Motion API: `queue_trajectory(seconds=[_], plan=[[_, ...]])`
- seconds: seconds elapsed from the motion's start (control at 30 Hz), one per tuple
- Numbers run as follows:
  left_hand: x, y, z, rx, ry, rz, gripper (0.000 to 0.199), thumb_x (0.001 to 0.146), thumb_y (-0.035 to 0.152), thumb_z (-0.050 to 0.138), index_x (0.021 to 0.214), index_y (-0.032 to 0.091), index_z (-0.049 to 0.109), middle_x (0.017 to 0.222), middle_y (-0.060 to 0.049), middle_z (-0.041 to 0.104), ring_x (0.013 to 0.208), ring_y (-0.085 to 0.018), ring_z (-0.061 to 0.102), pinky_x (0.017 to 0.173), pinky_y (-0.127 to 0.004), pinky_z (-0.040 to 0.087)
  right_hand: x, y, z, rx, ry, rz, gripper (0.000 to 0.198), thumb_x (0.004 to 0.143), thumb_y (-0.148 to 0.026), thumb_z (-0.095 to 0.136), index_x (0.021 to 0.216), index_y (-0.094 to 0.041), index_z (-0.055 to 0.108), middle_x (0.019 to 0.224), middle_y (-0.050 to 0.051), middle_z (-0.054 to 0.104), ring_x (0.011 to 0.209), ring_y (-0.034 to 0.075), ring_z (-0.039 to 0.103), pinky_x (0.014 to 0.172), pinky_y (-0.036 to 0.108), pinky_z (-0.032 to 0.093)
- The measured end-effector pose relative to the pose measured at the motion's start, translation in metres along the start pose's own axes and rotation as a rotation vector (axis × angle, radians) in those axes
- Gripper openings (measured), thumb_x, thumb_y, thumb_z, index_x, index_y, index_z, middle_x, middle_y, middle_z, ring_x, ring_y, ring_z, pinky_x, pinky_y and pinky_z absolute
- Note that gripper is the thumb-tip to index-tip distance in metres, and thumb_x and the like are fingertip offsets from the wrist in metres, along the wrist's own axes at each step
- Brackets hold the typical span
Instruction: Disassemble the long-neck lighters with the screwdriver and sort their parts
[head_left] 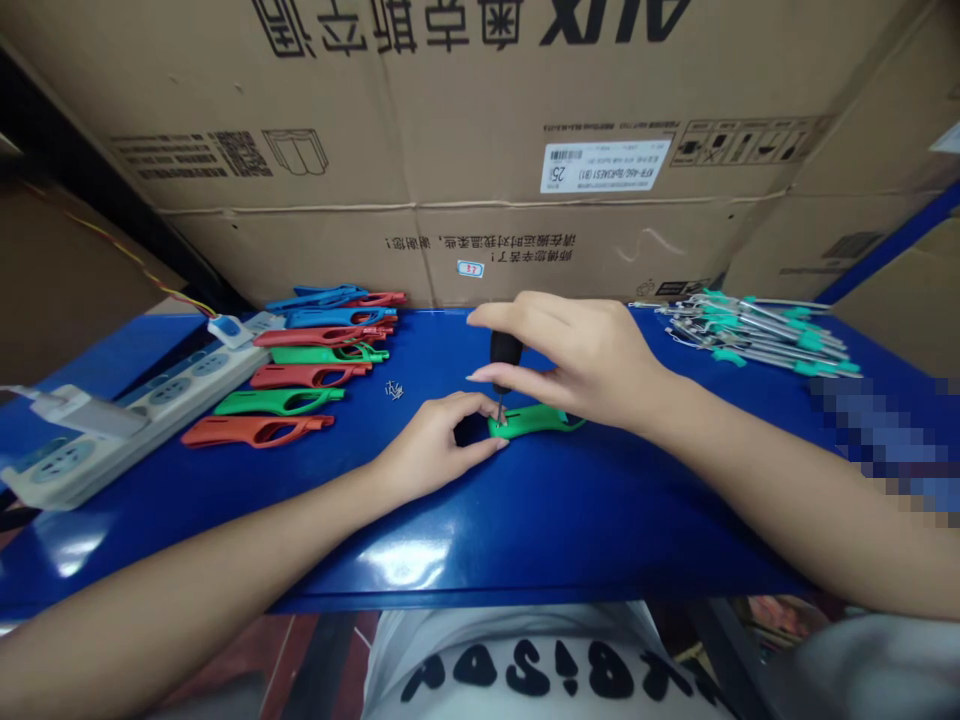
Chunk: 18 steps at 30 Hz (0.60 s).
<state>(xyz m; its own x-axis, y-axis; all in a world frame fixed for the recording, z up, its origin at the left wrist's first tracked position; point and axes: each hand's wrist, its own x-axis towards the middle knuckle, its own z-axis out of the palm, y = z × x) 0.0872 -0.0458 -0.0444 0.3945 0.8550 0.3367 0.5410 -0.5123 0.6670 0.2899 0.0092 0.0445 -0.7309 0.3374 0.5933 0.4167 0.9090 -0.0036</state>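
A green plastic lighter casing (534,420) lies flat on the blue table, in front of me. My left hand (442,440) pinches its left end between thumb and fingers. Above that end, my right hand (577,355) grips the black handle of a screwdriver (505,350), which stands upright. Its thin shaft reaches down to the casing beside my left fingertips. The casing's right end is partly hidden under my right hand. A small heap of screws (394,390) lies to the left, beyond my left hand.
Red, green and blue lighter casings (307,375) lie in a row at the left. Beside them runs a white power strip (150,420) with plugs in it. Metal rods with teal parts (757,330) are heaped at the back right. A large cardboard box (420,150) stands behind the table.
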Motion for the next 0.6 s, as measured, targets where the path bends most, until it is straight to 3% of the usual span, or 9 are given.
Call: queue_trajectory(seconds=[0.17,0.23,0.37,0.5,0.6], plan=[[0.0002,0.0000,0.0005,0.010,0.000,-0.013,0.015,0.086,0.023,0.074,0.099,0.019,0.067,0.101,-0.002,0.075,0.097,-0.020,0.071,0.092,-0.034,0.053,0.0015,0.0003,0.0041,0.244,0.010,0.041,0.044,0.106,-0.026,0.033,0.147,-0.020,0.046,0.137,0.009,0.063,0.108,0.017,0.066,0.090,0.031,0.052],[-0.0001,0.0003,0.0002,0.004,-0.006,-0.016,0.016,0.086,0.023,0.074,0.100,0.020,0.067,0.104,-0.003,0.076,0.099,-0.021,0.071,0.094,-0.035,0.053,0.0017,0.0019,0.0055,0.244,0.016,0.076,0.040,0.104,-0.031,0.042,0.140,-0.019,0.053,0.132,0.009,0.066,0.103,0.018,0.067,0.086,0.030,0.053],[-0.0004,0.0004,-0.0004,0.006,-0.009,-0.009,0.015,0.087,0.024,0.073,0.100,0.020,0.067,0.104,-0.003,0.076,0.101,-0.021,0.071,0.096,-0.036,0.053,0.0007,0.0014,0.0057,0.038,0.066,0.177,0.046,0.096,-0.051,0.057,0.125,-0.017,0.065,0.114,0.009,0.074,0.097,0.023,0.070,0.079,0.031,0.052],[-0.0004,0.0003,-0.0005,0.019,-0.001,-0.017,0.014,0.087,0.025,0.074,0.098,0.020,0.066,0.101,-0.003,0.075,0.097,-0.021,0.071,0.093,-0.036,0.054,0.0017,-0.0014,0.0036,0.196,0.057,0.168,0.044,0.105,-0.032,0.038,0.142,-0.014,0.054,0.120,0.010,0.072,0.095,0.017,0.069,0.083,0.029,0.052],[-0.0006,0.0005,-0.0005,0.014,-0.010,-0.022,0.014,0.087,0.025,0.073,0.098,0.020,0.066,0.102,-0.003,0.075,0.098,-0.022,0.071,0.094,-0.037,0.054,0.0025,-0.0016,0.0001,0.216,0.045,0.136,0.039,0.104,-0.037,0.044,0.133,-0.017,0.061,0.115,0.007,0.074,0.085,0.015,0.069,0.078,0.028,0.051]])
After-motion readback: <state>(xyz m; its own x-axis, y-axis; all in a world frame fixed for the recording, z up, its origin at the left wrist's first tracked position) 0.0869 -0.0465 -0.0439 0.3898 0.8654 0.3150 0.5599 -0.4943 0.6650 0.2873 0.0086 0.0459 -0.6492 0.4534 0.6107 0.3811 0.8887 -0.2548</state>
